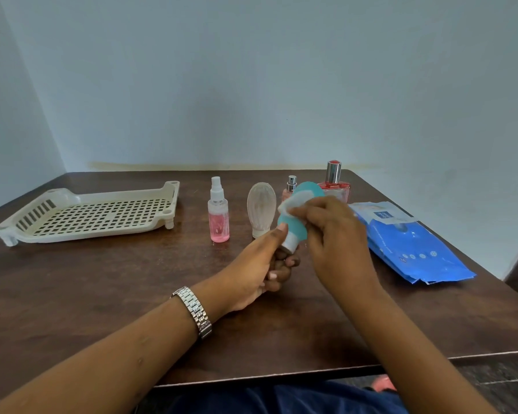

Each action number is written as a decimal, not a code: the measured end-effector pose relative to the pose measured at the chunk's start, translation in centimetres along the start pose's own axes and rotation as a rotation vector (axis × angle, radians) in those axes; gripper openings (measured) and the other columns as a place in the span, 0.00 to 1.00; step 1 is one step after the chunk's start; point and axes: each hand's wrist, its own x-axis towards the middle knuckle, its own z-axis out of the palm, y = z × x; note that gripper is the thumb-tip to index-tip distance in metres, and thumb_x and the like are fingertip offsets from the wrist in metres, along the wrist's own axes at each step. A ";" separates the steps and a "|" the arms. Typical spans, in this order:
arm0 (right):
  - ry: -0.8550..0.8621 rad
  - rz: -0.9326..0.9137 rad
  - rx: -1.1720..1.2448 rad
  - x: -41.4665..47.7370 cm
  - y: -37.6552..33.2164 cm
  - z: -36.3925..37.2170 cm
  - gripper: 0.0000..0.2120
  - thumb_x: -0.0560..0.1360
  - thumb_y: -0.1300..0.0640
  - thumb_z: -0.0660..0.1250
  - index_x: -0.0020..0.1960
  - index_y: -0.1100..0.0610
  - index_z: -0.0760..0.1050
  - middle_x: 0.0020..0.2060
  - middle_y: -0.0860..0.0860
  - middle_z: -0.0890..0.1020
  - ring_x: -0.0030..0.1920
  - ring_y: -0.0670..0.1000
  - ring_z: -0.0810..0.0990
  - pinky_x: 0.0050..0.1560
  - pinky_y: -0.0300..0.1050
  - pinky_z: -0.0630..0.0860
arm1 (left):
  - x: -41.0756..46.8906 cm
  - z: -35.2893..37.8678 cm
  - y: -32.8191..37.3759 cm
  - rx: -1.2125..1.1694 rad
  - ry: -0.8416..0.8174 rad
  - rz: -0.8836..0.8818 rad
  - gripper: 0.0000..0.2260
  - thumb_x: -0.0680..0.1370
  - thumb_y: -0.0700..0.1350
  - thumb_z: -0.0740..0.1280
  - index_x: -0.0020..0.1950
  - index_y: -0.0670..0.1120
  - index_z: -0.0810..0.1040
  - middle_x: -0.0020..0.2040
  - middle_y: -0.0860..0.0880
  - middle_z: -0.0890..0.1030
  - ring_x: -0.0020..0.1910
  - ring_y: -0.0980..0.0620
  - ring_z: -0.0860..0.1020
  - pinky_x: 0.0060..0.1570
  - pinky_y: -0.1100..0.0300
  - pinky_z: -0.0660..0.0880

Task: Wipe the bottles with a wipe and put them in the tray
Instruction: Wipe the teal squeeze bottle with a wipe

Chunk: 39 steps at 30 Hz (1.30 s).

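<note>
My left hand (266,264) grips a teal squeeze bottle (296,225) by its white cap end, above the table's middle. My right hand (332,231) pinches a white wipe (293,203) against the bottle's upper side. Standing behind on the table are a clear spray bottle with pink liquid (219,213), a beige ribbed bottle standing on its cap (261,213), a small pink spray bottle (290,188) partly hidden by the teal one, and a red perfume bottle with a silver cap (335,182). The cream perforated tray (81,216) lies at the left with nothing in it.
A blue pack of wipes (410,243) lies at the right, close to the table's right edge. The dark wooden table (102,294) meets the wall at the back. Its front edge runs just below my forearms.
</note>
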 end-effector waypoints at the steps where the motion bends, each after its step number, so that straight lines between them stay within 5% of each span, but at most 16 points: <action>1: -0.021 -0.012 -0.003 -0.6 -0.2 0.0 0.13 0.71 0.69 0.66 0.53 0.60 0.81 0.47 0.52 0.79 0.48 0.45 0.73 0.49 0.27 0.65 | 0.0 -0.1 0.0 0.004 0.007 0.004 0.16 0.82 0.56 0.53 0.51 0.43 0.69 0.33 0.50 0.71 0.22 0.60 0.61 0.19 0.70 0.55; 8: -0.061 0.071 0.192 -1.4 -0.4 -0.7 0.13 0.70 0.71 0.64 0.47 0.57 0.82 0.44 0.44 0.78 0.48 0.37 0.75 0.52 0.24 0.68 | -0.2 -0.5 0.7 -0.054 -0.009 0.042 0.17 0.82 0.53 0.52 0.52 0.43 0.74 0.35 0.47 0.74 0.24 0.57 0.65 0.19 0.69 0.56; 11: -0.180 0.274 0.268 -0.4 -0.2 -1.6 0.14 0.72 0.69 0.63 0.42 0.53 0.81 0.39 0.43 0.79 0.41 0.30 0.74 0.42 0.21 0.67 | -0.6 -1.0 1.8 -0.050 -0.029 0.050 0.20 0.80 0.57 0.53 0.58 0.43 0.74 0.39 0.47 0.78 0.27 0.57 0.69 0.20 0.69 0.62; 14: -0.116 0.454 0.474 0.9 -0.2 -2.3 0.18 0.76 0.65 0.59 0.35 0.47 0.76 0.33 0.42 0.78 0.33 0.39 0.74 0.34 0.29 0.68 | -1.7 -1.3 2.5 -0.001 -0.077 0.088 0.22 0.77 0.58 0.54 0.63 0.46 0.72 0.45 0.49 0.79 0.32 0.56 0.70 0.23 0.67 0.64; 19: -0.258 0.391 0.782 1.9 -2.8 -1.5 0.10 0.77 0.50 0.63 0.49 0.53 0.80 0.41 0.45 0.84 0.40 0.42 0.80 0.40 0.36 0.75 | -3.8 -2.3 3.8 0.028 -0.023 0.140 0.19 0.76 0.57 0.56 0.61 0.50 0.73 0.44 0.51 0.79 0.35 0.56 0.71 0.25 0.65 0.65; 26: -0.293 0.445 0.854 2.5 -5.7 1.8 0.08 0.73 0.54 0.69 0.51 0.55 0.81 0.44 0.48 0.84 0.45 0.46 0.82 0.43 0.40 0.78 | -7.2 -5.4 5.5 0.461 0.331 0.300 0.13 0.80 0.50 0.61 0.64 0.52 0.75 0.57 0.52 0.80 0.52 0.53 0.77 0.42 0.60 0.73; 32: -0.471 0.434 0.915 2.6 -8.3 5.7 0.09 0.73 0.53 0.69 0.53 0.52 0.81 0.45 0.48 0.85 0.48 0.46 0.82 0.47 0.41 0.78 | -9.4 -8.0 6.8 0.476 0.479 0.402 0.14 0.77 0.39 0.68 0.63 0.48 0.76 0.54 0.50 0.83 0.49 0.58 0.82 0.42 0.67 0.76; 36: -0.558 0.429 0.794 3.7 -10.2 8.8 0.12 0.73 0.52 0.69 0.56 0.53 0.80 0.49 0.48 0.83 0.47 0.43 0.80 0.43 0.36 0.74 | -10.7 -12.4 7.1 0.536 0.658 0.352 0.20 0.76 0.41 0.70 0.67 0.48 0.73 0.59 0.48 0.81 0.55 0.52 0.81 0.52 0.57 0.79; 39: -0.638 0.441 0.742 4.1 -11.7 11.4 0.07 0.73 0.53 0.69 0.49 0.53 0.80 0.46 0.48 0.82 0.40 0.42 0.78 0.33 0.34 0.72 | -12.1 -16.6 7.5 0.589 0.881 0.307 0.18 0.75 0.43 0.71 0.63 0.51 0.70 0.61 0.46 0.80 0.57 0.50 0.79 0.48 0.61 0.77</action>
